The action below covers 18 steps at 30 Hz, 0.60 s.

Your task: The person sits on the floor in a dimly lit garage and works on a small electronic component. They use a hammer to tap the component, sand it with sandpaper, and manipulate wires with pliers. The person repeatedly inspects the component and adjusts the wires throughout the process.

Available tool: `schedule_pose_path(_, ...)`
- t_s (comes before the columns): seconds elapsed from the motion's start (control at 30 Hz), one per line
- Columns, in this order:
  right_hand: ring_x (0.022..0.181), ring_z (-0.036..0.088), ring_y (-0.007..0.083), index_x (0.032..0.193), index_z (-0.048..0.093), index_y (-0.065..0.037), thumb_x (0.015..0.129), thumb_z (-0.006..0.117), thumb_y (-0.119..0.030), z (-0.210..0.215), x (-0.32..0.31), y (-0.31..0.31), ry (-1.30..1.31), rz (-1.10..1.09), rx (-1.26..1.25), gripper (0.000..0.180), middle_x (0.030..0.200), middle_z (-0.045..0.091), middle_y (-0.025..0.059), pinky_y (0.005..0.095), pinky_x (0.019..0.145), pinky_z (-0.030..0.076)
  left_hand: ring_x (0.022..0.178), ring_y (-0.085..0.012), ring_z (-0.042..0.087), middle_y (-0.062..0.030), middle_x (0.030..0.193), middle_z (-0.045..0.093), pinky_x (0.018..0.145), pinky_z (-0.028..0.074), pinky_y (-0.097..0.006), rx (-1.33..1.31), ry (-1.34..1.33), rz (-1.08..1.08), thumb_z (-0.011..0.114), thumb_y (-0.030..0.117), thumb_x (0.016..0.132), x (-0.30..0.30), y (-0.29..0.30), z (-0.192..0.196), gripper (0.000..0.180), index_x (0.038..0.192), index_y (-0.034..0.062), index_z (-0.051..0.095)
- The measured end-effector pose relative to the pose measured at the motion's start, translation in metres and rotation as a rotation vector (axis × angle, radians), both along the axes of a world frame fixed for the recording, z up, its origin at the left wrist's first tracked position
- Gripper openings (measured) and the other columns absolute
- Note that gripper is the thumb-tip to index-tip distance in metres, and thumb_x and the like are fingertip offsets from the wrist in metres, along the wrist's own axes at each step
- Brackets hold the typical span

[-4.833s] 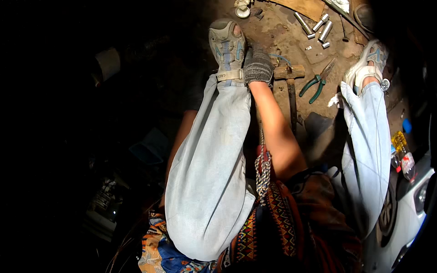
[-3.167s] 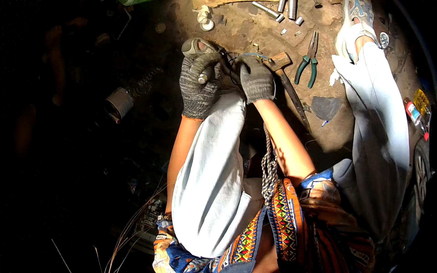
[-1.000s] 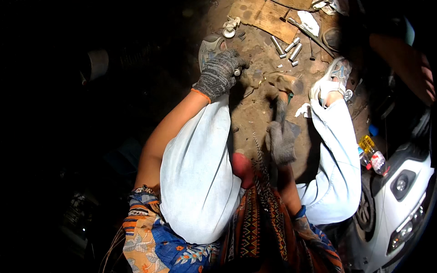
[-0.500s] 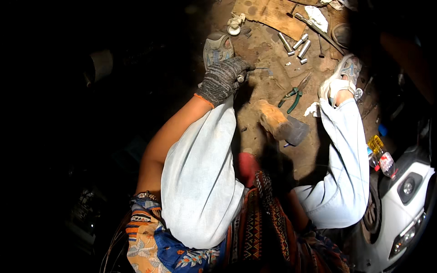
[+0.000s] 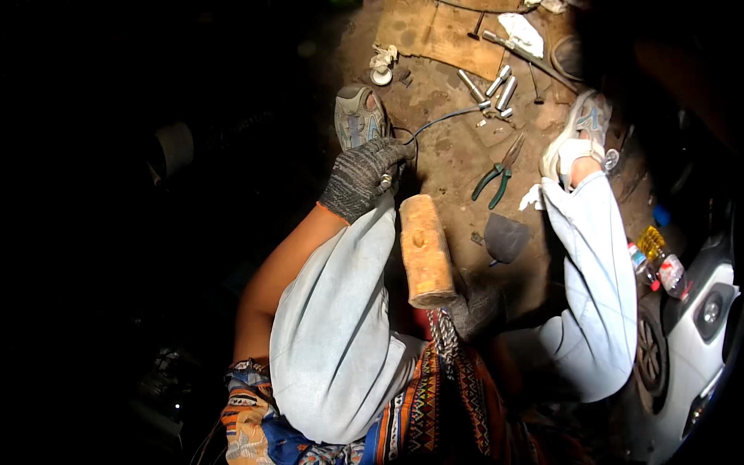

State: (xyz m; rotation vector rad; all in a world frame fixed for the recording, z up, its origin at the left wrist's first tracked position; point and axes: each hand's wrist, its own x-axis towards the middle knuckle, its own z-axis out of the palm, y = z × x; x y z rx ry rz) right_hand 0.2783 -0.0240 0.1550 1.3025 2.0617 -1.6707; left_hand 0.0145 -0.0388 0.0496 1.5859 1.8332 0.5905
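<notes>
My left hand [image 5: 364, 177], in a grey knitted glove with an orange cuff, rests by my left knee. Its fingers are closed around a thin dark bluish wire [image 5: 446, 118], which runs out toward the metal cylinders on the ground. A small shiny metal end [image 5: 385, 182] pokes out of the same fist. Between my knees is a wooden mallet [image 5: 428, 256] with a thick, blocky head; its handle is hidden. My right hand [image 5: 474, 311], gloved and in shadow, closes on the mallet from behind, its fingers partly covered.
Green-handled pliers [image 5: 496, 172] lie on the ground near a dark flat piece [image 5: 507, 239]. Farther off are several metal cylinders [image 5: 506, 93], a long bar [image 5: 528, 58] and a cardboard sheet [image 5: 434, 35]. Plastic bottles [image 5: 671, 273] and a white car bumper piece [image 5: 709, 310] stand at right.
The mallet has swung left and turned more lengthwise, uncovering the dark flat piece. More of the wire now shows beyond my left hand, which has shifted slightly nearer.
</notes>
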Motion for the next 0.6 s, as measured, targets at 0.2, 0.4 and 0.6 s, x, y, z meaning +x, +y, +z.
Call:
schedule_pose_path(0.2,0.077,0.058,0.0366,0.101,0.059,0.003,0.065,0.064,-0.014,0.004,-0.013,0.001,-0.123,-0.034,-0.007,0.041,0.085,0.062,0.0204,0.0403,0.070,0.047,0.090,-0.0257,0.061,-0.0101,0.102,0.062,0.080,0.047,-0.030,-0.010,-0.097,0.043,0.059,0.010,0.075,-0.002,-0.002,-0.007,0.030,0.105,0.0118,0.061)
schedule_pose_path(0.4,0.075,0.058,0.0354,0.100,0.061,-0.001,0.065,0.066,-0.015,0.001,-0.009,0.005,-0.132,0.028,0.040,0.038,0.084,0.062,0.0186,0.0403,0.069,0.047,0.086,-0.0248,0.062,-0.0087,0.097,0.063,0.076,0.048,-0.030,-0.057,-0.083,0.091,0.056,0.008,0.076,0.002,0.002,-0.005,0.030,0.106,0.0134,0.061)
schedule_pose_path(0.6,0.060,0.055,0.0313,0.081,0.063,-0.010,0.065,0.065,-0.018,-0.011,0.001,0.000,0.205,0.121,0.301,0.018,0.067,0.054,0.0106,0.0397,0.052,0.043,0.091,-0.0287,0.059,-0.0101,0.102,0.061,0.077,0.048,-0.034,-0.013,-0.001,0.102,0.051,0.008,0.077,0.008,0.011,-0.004,0.028,0.105,0.0115,0.058)
